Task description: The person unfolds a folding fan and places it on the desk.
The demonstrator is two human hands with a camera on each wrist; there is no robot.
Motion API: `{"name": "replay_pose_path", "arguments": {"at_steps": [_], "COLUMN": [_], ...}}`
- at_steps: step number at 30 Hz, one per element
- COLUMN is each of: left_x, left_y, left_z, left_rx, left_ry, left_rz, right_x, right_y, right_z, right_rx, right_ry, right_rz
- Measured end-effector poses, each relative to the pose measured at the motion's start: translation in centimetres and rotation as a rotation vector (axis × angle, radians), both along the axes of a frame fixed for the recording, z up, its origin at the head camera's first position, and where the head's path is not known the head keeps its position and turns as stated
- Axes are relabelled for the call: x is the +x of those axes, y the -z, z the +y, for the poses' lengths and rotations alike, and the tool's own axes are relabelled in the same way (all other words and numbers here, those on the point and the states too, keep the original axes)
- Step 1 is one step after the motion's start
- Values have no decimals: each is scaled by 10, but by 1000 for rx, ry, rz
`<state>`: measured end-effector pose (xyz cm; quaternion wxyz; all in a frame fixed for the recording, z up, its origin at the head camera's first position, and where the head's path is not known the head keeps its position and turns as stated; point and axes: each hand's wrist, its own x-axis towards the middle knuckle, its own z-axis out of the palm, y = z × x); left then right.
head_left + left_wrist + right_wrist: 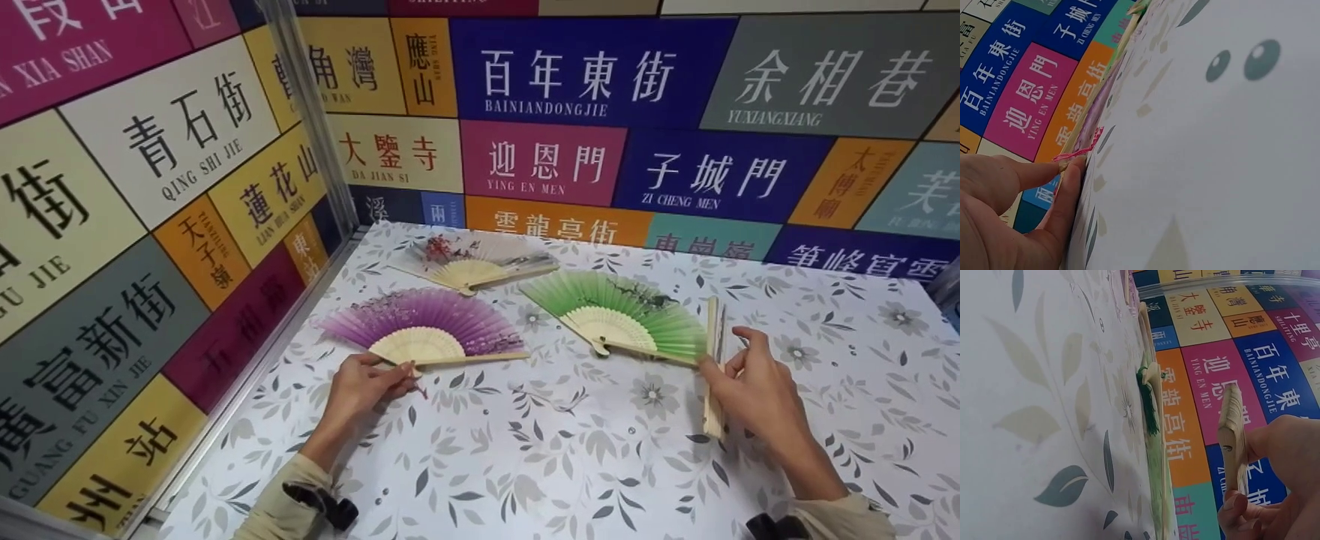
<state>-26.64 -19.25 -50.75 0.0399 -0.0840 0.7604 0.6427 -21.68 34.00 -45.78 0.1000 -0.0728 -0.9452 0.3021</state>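
Observation:
A purple folding fan [442, 319] lies spread out on the left of the table. My left hand [364, 386] pinches its pivot end between thumb and fingertips; a pink-red tassel [1081, 151] hangs there in the left wrist view. My right hand [761, 390] grips a closed folding fan [712, 409] with pale wooden ribs, held upright over the right side. In the right wrist view the thumb and fingers hold the closed fan [1233, 444] near its lower part. Just left of it, a spread green fan [637, 311] lies on the table; its green tassel [1150, 402] shows.
Behind the purple fan lies a spread pale grey fan [472, 259] with red flowers. White cloth with grey leaves covers the table [570, 472]. Panels with printed place names [577, 82] stand along the back and left, meeting at a metal corner post [319, 97].

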Motion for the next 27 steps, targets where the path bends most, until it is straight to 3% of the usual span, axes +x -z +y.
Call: {"name": "replay_pose_path", "arguments": {"at_steps": [5, 9, 12, 19, 27], "left_x": [2, 6, 8, 3, -5], "left_y": [-2, -5, -9, -31, -55], "left_z": [-1, 5, 20, 87, 176], "left_rx": [-195, -202, -228, -259, -156], "left_ry": [-28, -22, -6, 115, 310], "left_rz": [-4, 39, 146, 435, 554], "right_x": [0, 0, 0, -2, -5], "right_y": [-2, -5, -8, -14, -21], "right_z": [-1, -3, -7, -21, -45], "right_rx": [-23, -78, -128, -179, -304], "right_ry": [14, 21, 20, -5, -31], "right_rz": [1, 18, 51, 218, 387]}}
